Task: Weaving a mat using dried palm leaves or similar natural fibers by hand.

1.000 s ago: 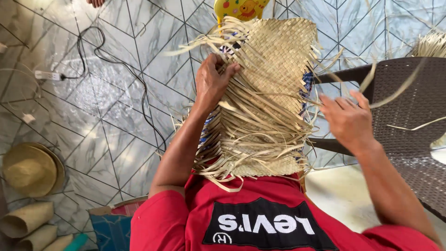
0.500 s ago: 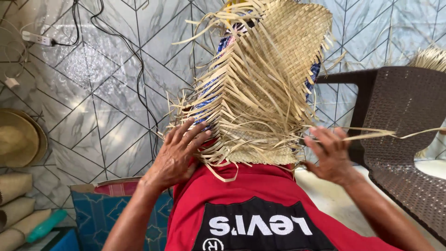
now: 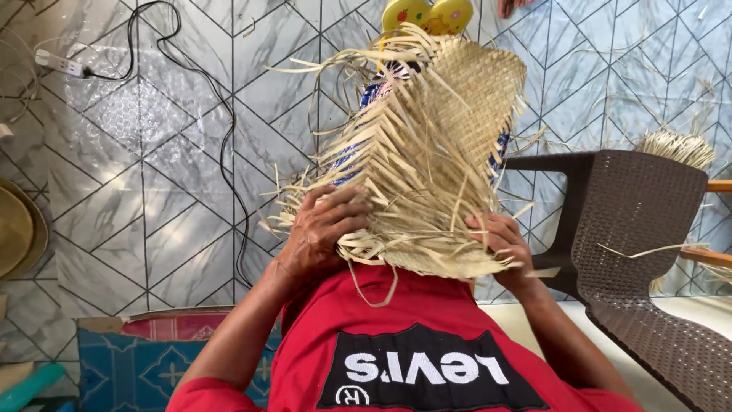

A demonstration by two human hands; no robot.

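Item: woven straw piece (image 3: 435, 152), pale tan, part-finished, loose strand ends fringing its left and lower edges; it stands up from your lap, over the red shirt (image 3: 412, 336), filling the centre of the view.

Your left hand (image 3: 324, 229): at 7 o'clock of the piece, fingers curled closed over the loose strands on its lower left edge, gripping them.

Your right hand (image 3: 499, 240): at 5 o'clock of the piece, fingers bent around the lower right rim, holding it. The piece sits between your two hands and rises above both.

Surroundings: brown wicker-pattern chair (image 3: 640, 229) at 3 o'clock, just beside your right forearm; a straw bundle (image 3: 675, 145) behind its back. Black cable (image 3: 221, 137) and white power strip (image 3: 61, 62) on the tiled floor (image 3: 137, 191) at 10 o'clock. Yellow sandal (image 3: 427, 14) at 12 o'clock, beyond the top of the piece. Straw hat (image 3: 15, 229) at 9 o'clock, partly cut off
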